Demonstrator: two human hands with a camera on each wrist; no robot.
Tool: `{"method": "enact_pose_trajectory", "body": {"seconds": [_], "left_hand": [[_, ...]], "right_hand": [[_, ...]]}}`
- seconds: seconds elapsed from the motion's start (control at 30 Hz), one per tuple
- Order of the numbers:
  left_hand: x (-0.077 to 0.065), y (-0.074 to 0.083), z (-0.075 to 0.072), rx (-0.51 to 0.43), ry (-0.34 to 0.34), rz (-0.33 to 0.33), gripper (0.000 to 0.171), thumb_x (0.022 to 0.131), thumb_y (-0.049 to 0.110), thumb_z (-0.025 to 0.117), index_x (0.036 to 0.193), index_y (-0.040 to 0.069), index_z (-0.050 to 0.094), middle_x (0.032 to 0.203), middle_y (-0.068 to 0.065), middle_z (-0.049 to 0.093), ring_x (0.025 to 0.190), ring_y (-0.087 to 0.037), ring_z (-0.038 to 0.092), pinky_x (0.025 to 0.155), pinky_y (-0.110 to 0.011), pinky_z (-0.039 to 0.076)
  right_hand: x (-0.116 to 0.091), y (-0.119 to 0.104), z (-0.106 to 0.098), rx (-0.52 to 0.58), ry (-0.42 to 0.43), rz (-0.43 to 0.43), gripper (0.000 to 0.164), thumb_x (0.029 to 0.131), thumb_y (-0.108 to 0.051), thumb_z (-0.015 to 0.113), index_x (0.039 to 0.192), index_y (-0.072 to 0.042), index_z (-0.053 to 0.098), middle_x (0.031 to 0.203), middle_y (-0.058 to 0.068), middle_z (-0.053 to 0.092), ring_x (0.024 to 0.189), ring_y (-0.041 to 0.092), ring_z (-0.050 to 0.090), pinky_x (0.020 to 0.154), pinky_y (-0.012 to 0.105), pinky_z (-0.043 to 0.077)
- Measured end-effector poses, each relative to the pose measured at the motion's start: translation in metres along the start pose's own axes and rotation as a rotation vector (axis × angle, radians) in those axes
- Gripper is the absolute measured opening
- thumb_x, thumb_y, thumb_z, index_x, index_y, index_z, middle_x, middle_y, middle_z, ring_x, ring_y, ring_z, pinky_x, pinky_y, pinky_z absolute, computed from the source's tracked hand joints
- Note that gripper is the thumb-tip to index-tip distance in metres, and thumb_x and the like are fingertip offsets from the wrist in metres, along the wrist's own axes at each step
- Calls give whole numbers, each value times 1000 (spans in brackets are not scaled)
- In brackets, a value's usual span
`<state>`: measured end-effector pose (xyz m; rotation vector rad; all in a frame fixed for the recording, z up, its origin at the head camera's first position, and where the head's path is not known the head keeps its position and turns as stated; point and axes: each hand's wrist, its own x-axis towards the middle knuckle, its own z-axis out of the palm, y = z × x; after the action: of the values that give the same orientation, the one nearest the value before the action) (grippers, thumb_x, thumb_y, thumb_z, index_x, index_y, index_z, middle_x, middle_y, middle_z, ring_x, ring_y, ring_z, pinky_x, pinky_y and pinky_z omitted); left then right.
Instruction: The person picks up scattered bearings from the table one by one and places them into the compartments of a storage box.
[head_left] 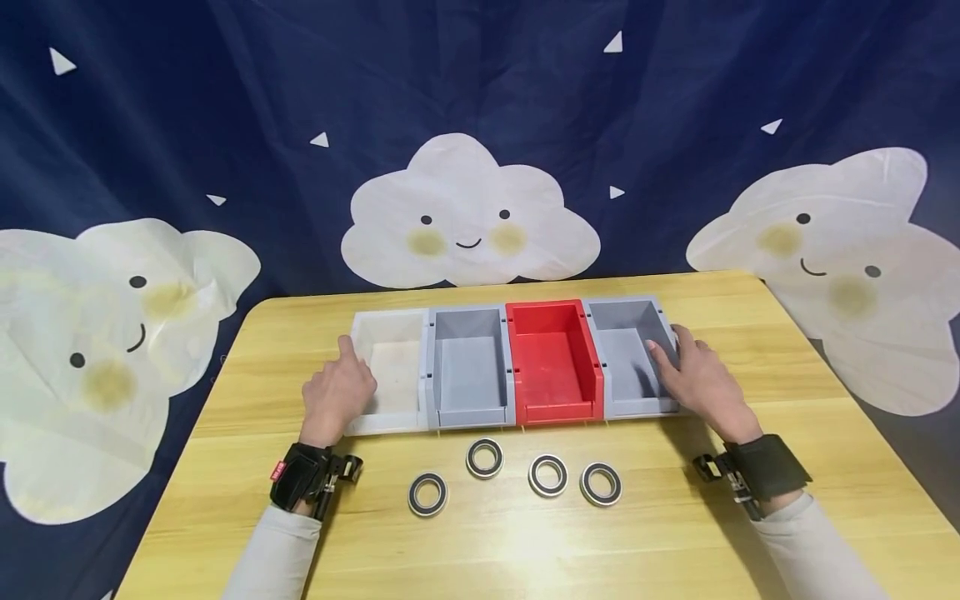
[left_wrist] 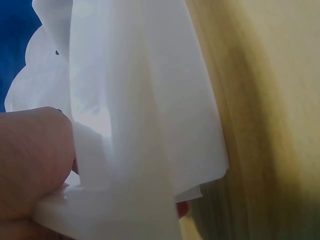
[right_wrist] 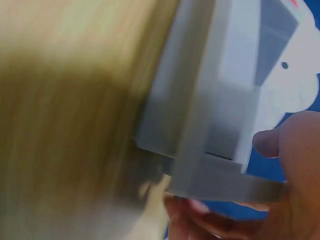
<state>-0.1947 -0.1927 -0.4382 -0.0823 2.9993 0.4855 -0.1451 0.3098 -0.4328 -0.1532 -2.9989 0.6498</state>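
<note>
A row of joined plastic storage bins spans the middle of the table: a white bin (head_left: 397, 406), a grey bin (head_left: 470, 375), a red bin (head_left: 551, 367) and another grey bin (head_left: 626, 367) at the right end. My left hand (head_left: 339, 392) grips the outer side wall of the white bin, and a fingertip (left_wrist: 183, 209) shows below its edge in the left wrist view. At the other end, my right hand (head_left: 705, 383) holds the right grey bin's side wall, thumb on the inside and fingers (right_wrist: 210, 220) around the outside. No contents show inside the bins.
In front of the bins, several ring-shaped ball bearings (head_left: 427, 495) with black seals lie flat on the wooden table (head_left: 510, 558). Behind the table's back edge hangs a dark blue curtain (head_left: 285, 67) with smiling clouds. Each wrist wears a strapped camera.
</note>
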Motion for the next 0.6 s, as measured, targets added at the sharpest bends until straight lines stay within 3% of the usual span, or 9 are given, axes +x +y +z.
{"method": "enact_pose_trajectory", "body": {"seconds": [0.1, 0.17, 0.27, 0.37, 0.47, 0.6], "left_hand": [[-1, 0, 0, 5, -1, 3, 42, 106, 27, 34, 137, -1, 29, 73, -18, 58, 59, -33, 57, 51, -43, 41], [-1, 0, -1, 9, 10, 12, 43, 105, 27, 35, 137, -2, 29, 72, -18, 58, 58, -34, 57, 50, -43, 41], [-1, 0, -4, 11, 20, 21, 44, 105, 27, 35, 138, -2, 27, 70, -19, 57, 56, -34, 57, 48, -43, 41], [0, 1, -6, 7, 13, 17, 45, 106, 27, 35, 140, -2, 26, 70, -19, 57, 55, -34, 56, 47, -42, 40], [0, 1, -6, 4, 0, 6, 46, 106, 27, 34, 140, -2, 25, 70, -19, 57, 55, -33, 55, 47, -41, 40], [0, 1, -3, 4, -15, -4, 46, 106, 28, 34, 141, -1, 25, 71, -19, 58, 56, -33, 56, 48, -41, 40]], "right_hand": [[-13, -8, -5, -8, 196, -68, 66, 103, -46, 55, 149, 0, 42, 122, 41, 51, 101, 60, 54, 77, 67, 43], [-22, -18, -8, -9, 337, -160, 59, 98, -37, 65, 144, -3, 50, 119, 38, 55, 96, 57, 56, 75, 66, 43], [-37, -38, -14, 6, 441, -309, 52, 90, -28, 75, 135, -5, 60, 117, 30, 62, 98, 50, 60, 77, 63, 47], [-53, -57, -17, 16, 403, -443, 49, 86, -23, 78, 129, -5, 65, 112, 21, 68, 92, 40, 67, 70, 54, 54], [-69, -71, -11, -4, 281, -556, 44, 84, -21, 81, 123, -5, 68, 109, 16, 71, 89, 33, 70, 66, 46, 59], [-89, -80, 7, -100, 86, -668, 40, 85, -30, 82, 116, -7, 72, 103, 9, 72, 90, 22, 70, 73, 39, 61]]}}
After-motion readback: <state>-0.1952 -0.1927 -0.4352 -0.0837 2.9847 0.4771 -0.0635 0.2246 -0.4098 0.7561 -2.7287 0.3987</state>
